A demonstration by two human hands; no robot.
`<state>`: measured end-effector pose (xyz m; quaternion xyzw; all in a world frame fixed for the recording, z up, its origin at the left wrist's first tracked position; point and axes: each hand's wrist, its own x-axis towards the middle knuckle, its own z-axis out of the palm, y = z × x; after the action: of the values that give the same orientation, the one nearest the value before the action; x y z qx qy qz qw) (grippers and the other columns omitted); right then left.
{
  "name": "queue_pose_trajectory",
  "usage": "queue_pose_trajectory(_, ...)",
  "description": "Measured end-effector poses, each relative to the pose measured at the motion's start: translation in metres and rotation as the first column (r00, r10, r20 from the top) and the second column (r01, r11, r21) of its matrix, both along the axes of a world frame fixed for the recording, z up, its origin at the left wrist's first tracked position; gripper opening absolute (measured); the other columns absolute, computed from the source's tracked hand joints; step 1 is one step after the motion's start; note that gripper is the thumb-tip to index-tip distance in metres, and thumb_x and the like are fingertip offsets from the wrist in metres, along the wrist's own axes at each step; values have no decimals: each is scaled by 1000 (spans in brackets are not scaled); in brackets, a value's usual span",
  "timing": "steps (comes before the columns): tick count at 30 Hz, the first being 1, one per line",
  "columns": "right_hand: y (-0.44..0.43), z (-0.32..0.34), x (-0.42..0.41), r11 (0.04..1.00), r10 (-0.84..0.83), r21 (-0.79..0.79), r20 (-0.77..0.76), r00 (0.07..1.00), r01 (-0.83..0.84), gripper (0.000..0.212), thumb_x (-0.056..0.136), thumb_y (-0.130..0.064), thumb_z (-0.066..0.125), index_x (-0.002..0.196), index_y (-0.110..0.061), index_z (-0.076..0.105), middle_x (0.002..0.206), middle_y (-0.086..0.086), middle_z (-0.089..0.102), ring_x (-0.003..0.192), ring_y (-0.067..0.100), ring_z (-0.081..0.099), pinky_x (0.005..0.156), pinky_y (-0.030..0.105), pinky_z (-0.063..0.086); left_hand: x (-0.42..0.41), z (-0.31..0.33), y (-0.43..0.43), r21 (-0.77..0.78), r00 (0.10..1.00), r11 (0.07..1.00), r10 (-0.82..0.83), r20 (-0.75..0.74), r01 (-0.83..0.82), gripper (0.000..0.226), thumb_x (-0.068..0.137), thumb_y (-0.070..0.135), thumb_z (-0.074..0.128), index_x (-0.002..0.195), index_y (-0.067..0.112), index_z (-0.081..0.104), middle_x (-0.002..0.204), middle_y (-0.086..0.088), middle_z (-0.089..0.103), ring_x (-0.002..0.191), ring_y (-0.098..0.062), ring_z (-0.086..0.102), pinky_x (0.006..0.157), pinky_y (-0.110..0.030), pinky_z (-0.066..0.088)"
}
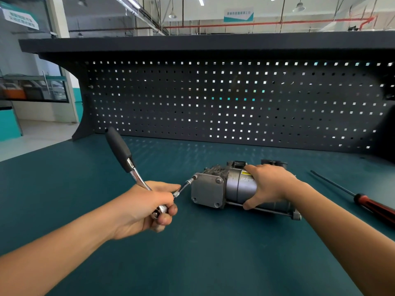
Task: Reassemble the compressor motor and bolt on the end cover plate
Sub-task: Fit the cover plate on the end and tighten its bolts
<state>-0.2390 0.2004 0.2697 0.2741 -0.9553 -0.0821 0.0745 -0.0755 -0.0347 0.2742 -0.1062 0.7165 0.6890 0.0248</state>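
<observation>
The compressor motor (237, 186) lies on its side on the green desk (192, 253), its square end cover plate (206, 192) facing left. It looks like a dense lump of cast metal and steel: heavy, stiff, and round enough to roll when a bolt is tightened. The right hand (269, 184) guards against that. Its grip wraps the smooth barrel, fingers over the top and thumb hooked round the near side, pinning it down. The barrel is probably the best place to hold, since it leaves the plate end free. The left hand (147, 206) has its grip closed round the head of a ratchet (126, 157), whose thin extension (183, 188) reaches the bolt (195, 177) at the plate's upper left corner. The long handle sticks up, so modest force should do. A screwdriver (372, 205) lies well apart on the right.
</observation>
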Motion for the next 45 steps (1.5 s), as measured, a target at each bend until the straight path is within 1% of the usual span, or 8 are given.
queue_pose_trajectory(9,4,-3,1,999,-12,-31,-33,999,11,98,53,-74,68,128,-16,42,109,1,63,98,24,57,77,33,47,9,-8,1,196,1000,981,-7,1,7,41,83,-7,41,117,9,58,53,-6,50,34,-11,38,36,-19,36)
queue_pose_trajectory(12,4,-4,1,1000,-20,15,-87,996,22,104,53,-79,63,133,-16,39,124,3,57,116,24,49,98,41,31,28,-20,-17,351,999,936,-45,14,37,47,66,0,48,110,5,64,54,-7,48,33,-10,34,33,-18,33)
queue_pose_trajectory(16,-3,-2,23,997,-76,-33,-81,994,73,116,65,-82,50,150,-15,9,158,0,8,145,18,3,110,60,-4,45,-37,-53,213,987,965,160,-9,-155,40,82,-6,40,110,8,64,53,-7,49,33,-13,36,34,-20,34)
queue_pose_trajectory(20,-60,-11,77,747,188,-471,-529,828,-470,55,83,-51,49,115,-9,64,111,13,64,101,29,61,85,41,47,30,-38,-86,238,925,900,380,-17,-366,31,87,-4,39,110,8,57,44,-2,50,29,-10,39,34,-14,35)
queue_pose_trajectory(23,-131,-32,106,747,324,-548,-195,926,-377,25,90,-28,53,97,-10,69,94,11,67,90,30,62,75,36,50,18,-44,-104,340,910,855,413,12,-393,30,88,0,37,111,8,54,43,-1,49,29,-8,38,34,-12,34)
queue_pose_trajectory(28,-201,-64,93,779,157,-625,260,953,43,25,93,-24,50,97,-3,63,103,14,65,95,33,57,75,32,46,13,-61,-113,432,915,820,401,37,-376,22,88,0,36,97,9,54,42,-1,48,29,-9,38,35,-12,33)
queue_pose_trajectory(39,-227,-73,77,753,87,-649,266,960,112,33,93,-20,45,120,-26,63,120,1,63,106,25,58,72,26,41,9,-63,-117,463,935,821,352,54,-336,24,88,1,35,105,8,50,43,-1,48,30,-9,39,36,-12,34)
queue_pose_trajectory(45,-229,-77,82,729,146,-681,254,956,69,25,89,-33,54,106,-23,69,111,2,65,98,24,60,70,28,44,13,-64,-118,438,938,835,342,60,-332,31,88,0,35,117,4,47,43,-2,48,30,-9,40,35,-12,35)
